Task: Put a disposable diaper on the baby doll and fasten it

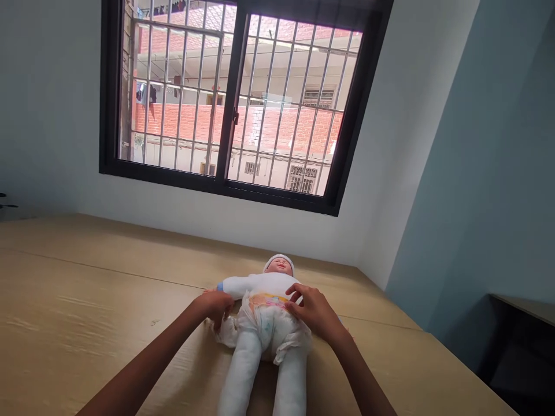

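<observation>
Loosely open, the right hand (313, 311) touches the doll's (271, 283) printed diaper (272, 323); left hand's (217, 304) grip unclear.

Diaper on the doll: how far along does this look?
Already done, it seems: the diaper is between the doll's legs, its printed front up at the waist. In hand: the left hand is at the loose, bunched side; the right hand is at the front's other edge. Left, probably: settling that loose side, which sticks out from the hip. Whether either side is fastened can't be seen.
</observation>
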### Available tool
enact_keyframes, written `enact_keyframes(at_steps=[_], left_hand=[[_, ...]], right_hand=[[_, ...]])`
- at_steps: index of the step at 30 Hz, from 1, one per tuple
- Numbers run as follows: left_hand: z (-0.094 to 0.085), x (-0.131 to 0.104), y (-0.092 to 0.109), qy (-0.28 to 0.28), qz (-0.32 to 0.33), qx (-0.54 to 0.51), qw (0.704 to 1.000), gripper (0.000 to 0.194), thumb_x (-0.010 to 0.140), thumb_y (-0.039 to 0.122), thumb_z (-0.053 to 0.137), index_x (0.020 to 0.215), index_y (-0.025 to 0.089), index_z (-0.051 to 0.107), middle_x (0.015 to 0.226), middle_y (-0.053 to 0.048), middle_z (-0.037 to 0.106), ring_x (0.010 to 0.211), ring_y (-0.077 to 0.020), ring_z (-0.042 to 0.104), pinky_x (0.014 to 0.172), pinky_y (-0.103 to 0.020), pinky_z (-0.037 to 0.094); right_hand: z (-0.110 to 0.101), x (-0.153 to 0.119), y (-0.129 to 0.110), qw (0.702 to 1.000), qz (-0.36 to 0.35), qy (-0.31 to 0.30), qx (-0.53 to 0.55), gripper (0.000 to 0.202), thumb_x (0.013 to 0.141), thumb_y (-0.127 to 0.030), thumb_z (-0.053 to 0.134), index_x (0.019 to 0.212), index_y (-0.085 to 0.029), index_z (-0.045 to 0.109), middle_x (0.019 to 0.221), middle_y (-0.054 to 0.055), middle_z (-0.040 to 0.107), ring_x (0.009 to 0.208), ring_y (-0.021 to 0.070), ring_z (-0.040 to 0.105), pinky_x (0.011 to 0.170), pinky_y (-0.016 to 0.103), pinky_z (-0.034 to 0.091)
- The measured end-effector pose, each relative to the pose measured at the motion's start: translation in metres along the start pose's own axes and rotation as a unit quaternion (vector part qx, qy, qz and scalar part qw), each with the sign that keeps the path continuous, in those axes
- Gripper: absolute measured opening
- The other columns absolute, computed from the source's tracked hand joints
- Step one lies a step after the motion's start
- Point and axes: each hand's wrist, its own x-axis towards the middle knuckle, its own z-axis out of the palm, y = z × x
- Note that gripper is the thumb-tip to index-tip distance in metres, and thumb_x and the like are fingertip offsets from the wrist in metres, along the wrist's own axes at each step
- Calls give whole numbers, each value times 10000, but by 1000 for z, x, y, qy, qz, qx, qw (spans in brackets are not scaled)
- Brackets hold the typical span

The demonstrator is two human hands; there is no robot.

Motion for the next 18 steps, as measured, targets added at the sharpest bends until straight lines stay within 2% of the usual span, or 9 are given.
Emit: enact_keyframes(at_steps=[3,6,9,13,16,18], left_hand=[[4,1,0,9,-5,7,1000,339,324,150,776,487,193,482,523,59,427,658,-200,490,738,-353,413],[5,-1,-1,11,-4,9,1000,285,379,100,722,473,187,468,501,64,425,614,-171,467,699,-316,395],[2,-3,-2,12,6,5,1000,214,425,49,620,463,183,457,478,65,409,583,-150,438,655,-290,369],[-5,-6,-3,-9,17,-28,999,135,445,107,568,464,184,458,449,61,392,519,-127,384,558,-262,330],[-14,-8,-2,-18,23,-79,996,110,480,203,543,503,190,436,447,60,389,469,-105,350,488,-236,298],[-19,-11,0,-21,30,-123,992,122,509,260,521,558,195,430,473,55,419,463,-109,383,459,-224,300]], right_hand=[[-3,-3,-6,1000,-4,-13,-16,205,772,-295,565,939,-195,632,849,29,688,751,181,599,678,281,410],[-4,-4,-11,999,-8,-20,-37,194,791,-311,554,923,-192,632,865,38,683,782,188,594,680,284,403],[-5,-4,-12,998,-11,-23,-51,181,809,-315,542,911,-194,629,875,41,676,797,191,589,675,285,398],[-4,-9,-17,996,-5,-11,-87,186,842,-289,511,965,-189,609,927,60,658,820,207,588,688,299,402],[5,-12,-35,988,-31,35,-147,170,866,-238,476,952,-172,607,989,99,638,893,244,580,767,338,392],[18,-11,-53,985,-70,41,-150,148,862,-236,494,927,-183,616,990,103,637,924,258,571,815,354,380]])
